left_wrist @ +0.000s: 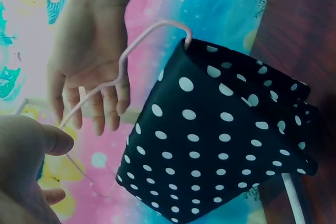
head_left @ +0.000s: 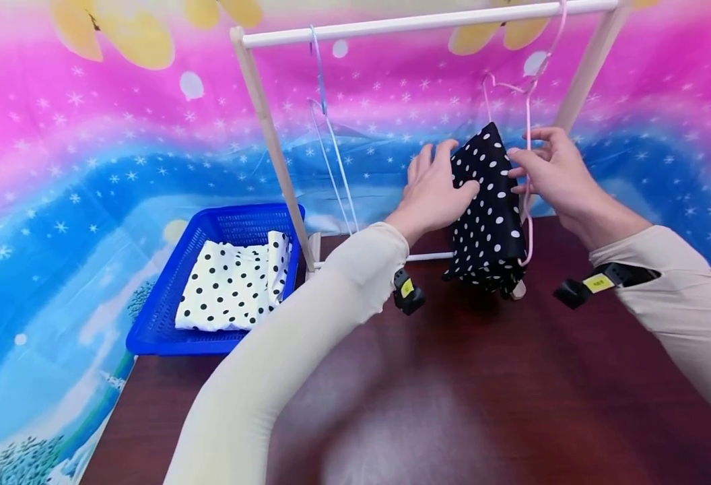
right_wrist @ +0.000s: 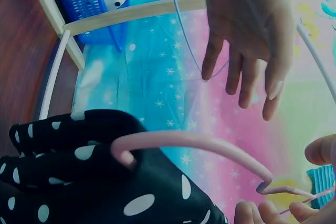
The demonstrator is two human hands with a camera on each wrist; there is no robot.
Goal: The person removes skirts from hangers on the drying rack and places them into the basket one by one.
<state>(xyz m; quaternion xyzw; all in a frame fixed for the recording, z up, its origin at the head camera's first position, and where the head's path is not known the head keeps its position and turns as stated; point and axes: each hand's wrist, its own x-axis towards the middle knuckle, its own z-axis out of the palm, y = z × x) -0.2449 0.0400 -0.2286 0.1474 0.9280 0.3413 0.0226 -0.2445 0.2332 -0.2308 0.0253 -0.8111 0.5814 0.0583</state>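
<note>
A black cloth with white dots (head_left: 489,202) hangs folded over a pink hanger (head_left: 528,111) on the rack's top bar. At the cloth's left side is my left hand (head_left: 433,192), fingers spread and thumb in front of the fabric; whether it touches cannot be told. My right hand (head_left: 554,165) is on the other side, beside the hanger's near edge, its fingers apart. In the left wrist view the right hand (left_wrist: 97,61) shows straight fingers behind the pink wire. The right wrist view shows the left hand (right_wrist: 249,35) with fingers extended and nothing in them.
The wooden rack's white top bar (head_left: 428,25) also carries a light blue hanger (head_left: 321,81) at its left. A blue basket (head_left: 149,323) with a folded white cloth with black dots (head_left: 225,286) stands left of the rack on the dark red table (head_left: 483,397). A patterned backdrop hangs behind.
</note>
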